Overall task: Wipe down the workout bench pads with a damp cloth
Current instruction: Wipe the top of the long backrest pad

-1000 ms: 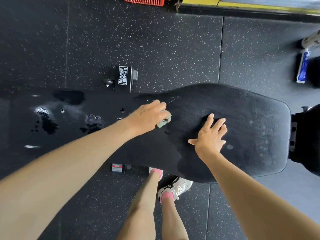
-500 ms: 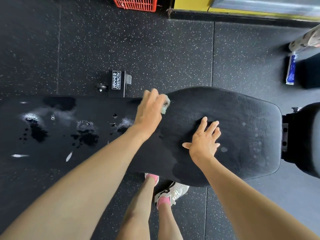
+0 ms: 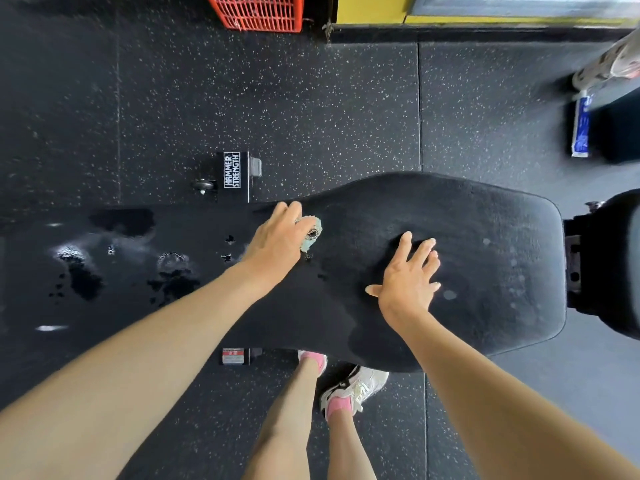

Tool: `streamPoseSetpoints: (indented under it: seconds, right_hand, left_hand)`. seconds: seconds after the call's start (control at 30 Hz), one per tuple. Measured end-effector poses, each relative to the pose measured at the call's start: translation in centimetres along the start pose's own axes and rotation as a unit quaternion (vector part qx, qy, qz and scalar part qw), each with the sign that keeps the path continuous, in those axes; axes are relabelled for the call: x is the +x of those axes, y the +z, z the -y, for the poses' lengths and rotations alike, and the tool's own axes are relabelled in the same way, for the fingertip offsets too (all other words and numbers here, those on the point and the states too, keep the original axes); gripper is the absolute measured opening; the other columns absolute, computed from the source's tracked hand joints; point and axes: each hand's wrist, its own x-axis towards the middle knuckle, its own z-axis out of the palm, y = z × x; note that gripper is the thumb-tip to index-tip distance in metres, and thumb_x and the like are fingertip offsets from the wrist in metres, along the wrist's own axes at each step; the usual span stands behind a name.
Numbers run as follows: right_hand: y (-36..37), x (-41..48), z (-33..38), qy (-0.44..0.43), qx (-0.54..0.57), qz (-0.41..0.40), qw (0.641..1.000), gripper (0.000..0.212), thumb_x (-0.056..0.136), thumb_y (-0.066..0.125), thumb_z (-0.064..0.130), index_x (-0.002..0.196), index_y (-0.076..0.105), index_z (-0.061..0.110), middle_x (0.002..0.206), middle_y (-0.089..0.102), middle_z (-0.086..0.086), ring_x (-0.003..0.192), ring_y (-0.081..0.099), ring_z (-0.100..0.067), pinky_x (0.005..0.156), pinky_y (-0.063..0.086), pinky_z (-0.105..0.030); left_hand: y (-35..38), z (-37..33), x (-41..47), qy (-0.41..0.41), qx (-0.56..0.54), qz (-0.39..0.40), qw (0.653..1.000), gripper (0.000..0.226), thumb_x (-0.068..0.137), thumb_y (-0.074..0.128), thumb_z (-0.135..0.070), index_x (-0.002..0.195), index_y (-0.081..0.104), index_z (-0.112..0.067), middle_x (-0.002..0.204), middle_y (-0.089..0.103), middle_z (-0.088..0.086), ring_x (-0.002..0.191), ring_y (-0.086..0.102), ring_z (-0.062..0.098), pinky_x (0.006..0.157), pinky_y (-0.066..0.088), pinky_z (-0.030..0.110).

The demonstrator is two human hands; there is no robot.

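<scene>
Head view: my left hand (image 3: 277,245) curls over the bunched cloth (image 3: 312,232), pressing it on the bench pad (image 3: 485,216) near its far edge (mid-wipe, I judge). Just right, my right hand (image 3: 408,282) lies flat, fingers spread. Next stroke should sweep toward me.

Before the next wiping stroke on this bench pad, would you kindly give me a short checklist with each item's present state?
1. Cloth held: ok; the left hand grips the pale green cloth.
2. Cloth on the bench pad: ok; it appears to touch the surface near the far edge.
3. Bracing: ok; the right hand rests flat on the pad, fingers spread.
4. Wide end clean: not ok; pale spots show beside the right hand.
5. Cloth dampness: cannot tell.
</scene>
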Motion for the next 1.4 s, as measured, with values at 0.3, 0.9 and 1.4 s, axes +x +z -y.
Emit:
streamPoseSetpoints:
  seconds: [0.3, 0.9, 1.4]
  right_hand:
    - [0.1, 0.1, 0.2, 0.001, 0.007, 0.008, 1.0, 0.113, 0.08, 0.075, 0.034, 0.15, -0.011, 0.015, 0.154, -0.014, -0.022, 0.144, 0.0, -0.037, 0.109, 0.031, -0.057]
    - [0.1, 0.1, -0.3, 0.006, 0.033, -0.011, 0.999, 0.11, 0.079, 0.076, 0.031, 0.15, -0.007, 0.015, 0.155, -0.011, -0.021, 0.144, 0.0, -0.036, 0.109, 0.028, -0.059]
    - [0.9, -0.7, -1.2, -0.021, 0.055, -0.042, 0.997, 0.107, 0.084, 0.071, 0.034, 0.151, -0.011, 0.019, 0.155, -0.017, -0.018, 0.146, -0.006, -0.032, 0.112, 0.023, -0.055]
  left_hand:
    - [0.1, -2.7, 2.3, -0.034, -0.016, -0.037, 0.999, 0.033, 0.075, 0.048, 0.01, 0.096, 0.054, -0.014, 0.097, 0.034, 0.002, 0.09, 0.03, 0.021, 0.058, 0.026, 0.032]
    - [-0.3, 1.9, -0.4, -0.036, -0.043, -0.072, 0.996, 0.036, 0.071, 0.049, 0.016, 0.095, 0.055, -0.011, 0.095, 0.038, 0.003, 0.088, 0.036, 0.022, 0.056, 0.035, 0.035]
    - [-0.7, -1.0, -0.9, -0.158, -0.137, -0.085, 0.974, 0.019, 0.079, 0.05, 0.001, 0.09, 0.053, -0.015, 0.099, 0.042, 0.001, 0.089, 0.043, 0.025, 0.063, 0.042, 0.043]
